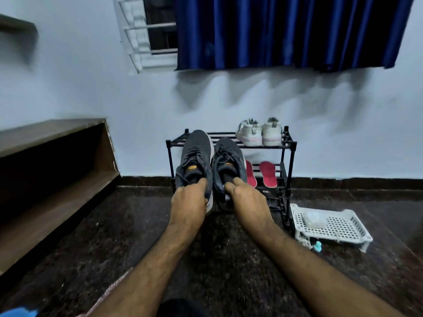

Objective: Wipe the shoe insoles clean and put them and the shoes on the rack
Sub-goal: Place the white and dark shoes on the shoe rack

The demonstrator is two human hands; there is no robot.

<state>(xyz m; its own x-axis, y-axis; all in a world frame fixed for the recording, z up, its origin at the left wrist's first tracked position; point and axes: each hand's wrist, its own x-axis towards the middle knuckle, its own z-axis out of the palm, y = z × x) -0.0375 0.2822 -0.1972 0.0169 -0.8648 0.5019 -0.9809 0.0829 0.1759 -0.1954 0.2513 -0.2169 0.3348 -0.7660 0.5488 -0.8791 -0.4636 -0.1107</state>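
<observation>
Two dark grey sneakers are held side by side in front of the black shoe rack (288, 143), toes pointing away from me. My left hand (189, 197) grips the heel of the left sneaker (196, 154). My right hand (246, 197) grips the heel of the right sneaker (227, 159), with fingers hooked into its opening. Both toes reach up to the rack's top shelf on its left side. Two red insoles (267, 173) lie on the rack's middle shelf, to the right of the sneakers.
A pair of white sneakers (259, 132) stands on the top shelf's right side. A white perforated plastic basket (329, 225) lies on the dark floor right of the rack. A wooden shelf unit (57, 168) runs along the left. A blue cloth (18, 313) shows at the bottom left.
</observation>
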